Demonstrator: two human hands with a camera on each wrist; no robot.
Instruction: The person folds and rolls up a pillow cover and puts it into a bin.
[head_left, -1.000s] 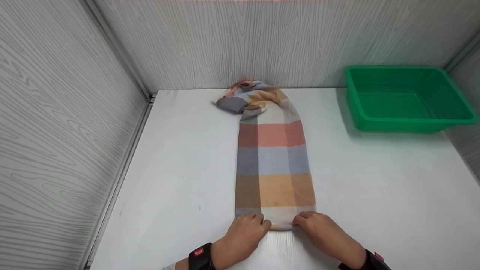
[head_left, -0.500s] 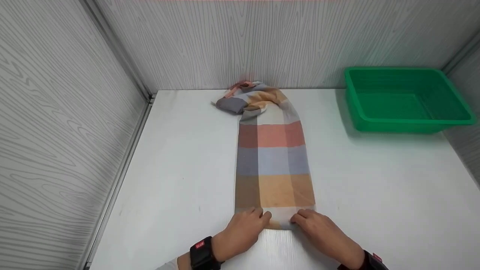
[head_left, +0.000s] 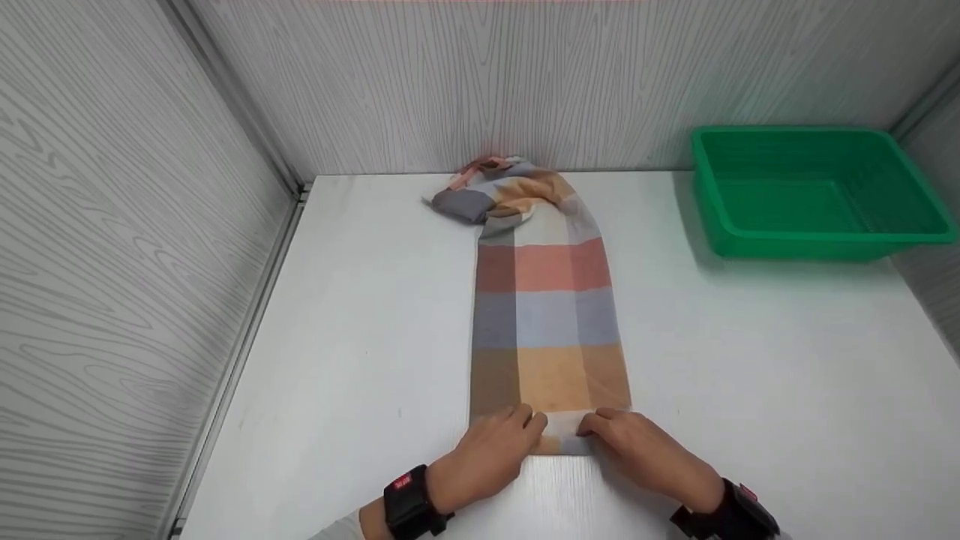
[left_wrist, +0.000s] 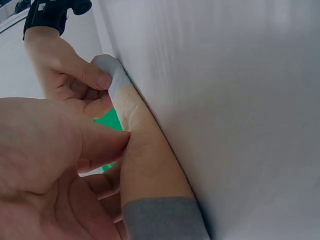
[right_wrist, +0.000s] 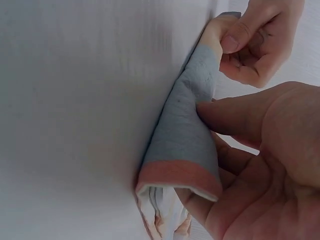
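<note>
A long plaid cloth [head_left: 547, 330] in orange, grey-blue and pink lies lengthwise on the white table [head_left: 360, 337], its far end bunched against the back wall. My left hand [head_left: 525, 429] and right hand [head_left: 598, 427] sit side by side at its near end. Both pinch that end, which is lifted and turned over onto the cloth. In the left wrist view my left hand [left_wrist: 102, 145] presses its thumb on the rolled edge of the cloth [left_wrist: 145, 165]. The right wrist view shows my right hand [right_wrist: 220, 112] gripping the folded cloth [right_wrist: 187, 135], thumb on top, fingers underneath.
A green plastic bin [head_left: 814, 195] stands empty at the back right corner of the table. Grey wood-grain walls [head_left: 135, 225] close in the left, back and right sides. Black bands [head_left: 409, 502] are on both wrists.
Both hands have moved a little away from me with the cloth's near end, turning it over onto the orange band. The rest of the cloth lies as before.
</note>
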